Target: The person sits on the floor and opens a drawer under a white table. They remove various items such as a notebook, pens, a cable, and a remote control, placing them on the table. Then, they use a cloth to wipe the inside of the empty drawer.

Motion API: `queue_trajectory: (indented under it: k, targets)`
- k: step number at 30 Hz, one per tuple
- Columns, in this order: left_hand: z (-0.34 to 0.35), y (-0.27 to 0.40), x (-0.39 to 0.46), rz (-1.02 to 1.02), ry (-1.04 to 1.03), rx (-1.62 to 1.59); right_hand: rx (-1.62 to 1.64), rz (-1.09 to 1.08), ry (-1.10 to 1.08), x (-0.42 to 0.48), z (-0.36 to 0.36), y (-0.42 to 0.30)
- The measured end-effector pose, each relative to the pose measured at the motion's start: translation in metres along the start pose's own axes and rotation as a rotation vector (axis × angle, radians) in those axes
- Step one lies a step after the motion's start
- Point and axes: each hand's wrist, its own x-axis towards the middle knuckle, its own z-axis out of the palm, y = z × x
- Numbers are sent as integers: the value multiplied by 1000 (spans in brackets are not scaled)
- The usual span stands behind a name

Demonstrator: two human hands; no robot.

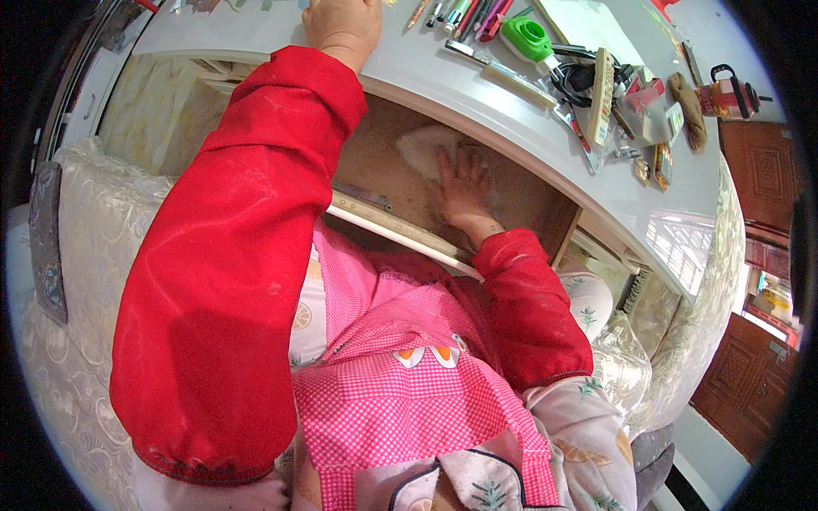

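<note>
My left hand [343, 29] rests on the white tabletop near the top edge of the view. Its fingers are curled and partly cut off, so whether it holds anything is hidden. My right hand [468, 184] lies palm down inside an open drawer [409, 239] under the tabletop, fingers spread. Beneath and beside its fingertips shows a pale patch [425, 150] on the brown drawer bottom; whether it is a thing or a mark I cannot tell. A thin metal item [374, 197] lies along the drawer's front wall. Both forearms wear red sleeve covers, above a pink checked apron.
On the white tabletop [447, 96] lie pens [476, 19], a green plastic item [527, 38], a remote control [601, 99], a black cable [569, 83], white paper [594, 29] and small packets. A glass teapot [725, 99] stands at the right. Fabric-covered seating flanks my legs.
</note>
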Motion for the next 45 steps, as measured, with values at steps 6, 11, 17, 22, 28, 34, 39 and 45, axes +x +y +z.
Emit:
queue_trajectory:
  k: [6,11,17,22,28,34,39,45]
  targets:
    - [0,1,-1,-27,-3,11,199,-269,-116,-3,-10,-32]
    - [0,1,0,12,7,-12,314,-348,-38,2,2,5]
    - [1,-1,0,18,23,-28,208,-65,310,-1,30,111]
    - [5,7,1,23,27,-57,170,121,466,-7,80,236]
    - [3,0,-1,13,35,-15,6,175,569,3,69,193]
    - [8,-7,1,43,55,-2,58,162,551,21,63,161]
    - [6,-3,0,30,59,-17,189,82,441,63,64,120]
    - [-1,5,-1,16,33,-30,-61,-32,423,65,41,12]
